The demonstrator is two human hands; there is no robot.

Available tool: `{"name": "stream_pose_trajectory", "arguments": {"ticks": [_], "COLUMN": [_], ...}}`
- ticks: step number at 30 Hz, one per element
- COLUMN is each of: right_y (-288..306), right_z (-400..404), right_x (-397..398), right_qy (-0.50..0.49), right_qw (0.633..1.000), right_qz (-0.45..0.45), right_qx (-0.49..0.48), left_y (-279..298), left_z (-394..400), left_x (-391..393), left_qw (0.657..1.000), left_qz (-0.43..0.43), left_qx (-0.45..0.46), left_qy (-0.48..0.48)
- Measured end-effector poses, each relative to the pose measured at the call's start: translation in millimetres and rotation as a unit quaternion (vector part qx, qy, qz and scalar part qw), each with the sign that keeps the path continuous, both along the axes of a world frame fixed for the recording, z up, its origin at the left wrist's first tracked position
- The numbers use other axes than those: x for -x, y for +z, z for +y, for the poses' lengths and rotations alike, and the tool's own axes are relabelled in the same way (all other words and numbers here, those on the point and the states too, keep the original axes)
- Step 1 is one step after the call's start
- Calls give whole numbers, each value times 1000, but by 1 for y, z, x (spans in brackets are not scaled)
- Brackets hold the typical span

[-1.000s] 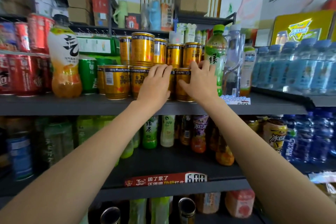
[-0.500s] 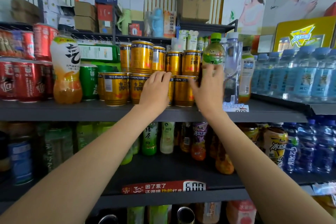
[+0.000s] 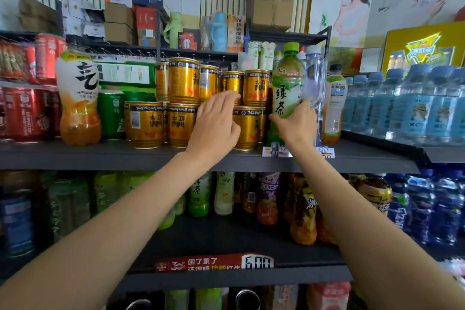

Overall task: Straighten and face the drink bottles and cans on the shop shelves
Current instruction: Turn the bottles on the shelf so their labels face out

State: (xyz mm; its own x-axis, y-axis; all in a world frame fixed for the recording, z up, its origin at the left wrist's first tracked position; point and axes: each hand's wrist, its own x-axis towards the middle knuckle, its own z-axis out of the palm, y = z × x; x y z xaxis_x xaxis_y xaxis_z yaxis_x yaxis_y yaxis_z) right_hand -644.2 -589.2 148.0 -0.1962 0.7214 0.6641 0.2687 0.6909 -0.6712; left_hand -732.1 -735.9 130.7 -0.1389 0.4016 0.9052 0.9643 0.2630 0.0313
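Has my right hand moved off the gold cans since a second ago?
Yes. The right hand has shifted rightward, away from the stacked gold cans, and now wraps the lower part of the green tea bottle beside them.

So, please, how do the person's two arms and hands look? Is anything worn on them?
Both forearms are bare up to the picture's lower edge: no sleeve shows. The left hand and right hand wear no gloves. I see no watch, bracelet or ring, although most of the right hand's fingers are hidden.
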Motion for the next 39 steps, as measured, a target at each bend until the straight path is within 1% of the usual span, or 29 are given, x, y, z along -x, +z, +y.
{"name": "stream_pose_trajectory", "arguments": {"ticks": [2,4,6,8,10,11,13,16,17,19,21,22,24,28,30,32,35,37,39], "right_y": [0,7,17,18,3,-9,-40,-93,-111,-145,-174,-185,-200,-213,-216,-218,-216,-216,-217], "right_z": [-4,-14,-28,-51,-84,-102,-134,-168,-175,-181,-179,-176,-168,-148,-137,-127,-113,-105,-97], "right_x": [-4,-12,-23,-36,-50,-55,-54,-34,-25,-7,11,20,36,64,76,88,109,119,127], "right_qy": [-8,-5,11,74,174,215,267,284,287,280,265,258,250,223,218,210,181,175,179], "right_qw": [999,994,986,972,949,939,928,927,931,938,941,946,955,968,969,967,967,966,964], "right_qz": [25,69,113,159,196,197,180,140,118,64,18,-1,-30,-74,-110,-147,-172,-167,-161], "right_qx": [-37,-82,-123,-158,-177,-181,-187,-199,-194,-196,-207,-198,-153,-88,-40,-1,52,87,110], "left_y": [8,15,17,12,0,-9,-35,-79,-94,-124,-148,-155,-164,-171,-175,-176,-173,-172,-173], "left_z": [-6,-12,-18,-28,-43,-52,-69,-103,-115,-136,-145,-146,-140,-109,-89,-70,-45,-30,-16], "left_x": [4,6,1,-8,-18,-23,-27,-16,-6,15,33,39,46,64,76,84,93,100,109], "left_qw": [1000,998,993,980,961,956,956,956,960,975,983,980,967,932,912,895,884,880,874], "left_qz": [0,4,3,-17,-44,-48,-39,-57,-51,-34,-74,-107,-174,-293,-348,-394,-434,-441,-450], "left_qx": [-31,-67,-112,-159,-181,-174,-139,-106,-86,-22,60,98,145,172,188,184,163,175,184], "left_qy": [4,-3,-40,-120,-202,-232,-257,-267,-260,-217,-156,-133,-120,-128,-112,-100,-56,-23,-12]}}
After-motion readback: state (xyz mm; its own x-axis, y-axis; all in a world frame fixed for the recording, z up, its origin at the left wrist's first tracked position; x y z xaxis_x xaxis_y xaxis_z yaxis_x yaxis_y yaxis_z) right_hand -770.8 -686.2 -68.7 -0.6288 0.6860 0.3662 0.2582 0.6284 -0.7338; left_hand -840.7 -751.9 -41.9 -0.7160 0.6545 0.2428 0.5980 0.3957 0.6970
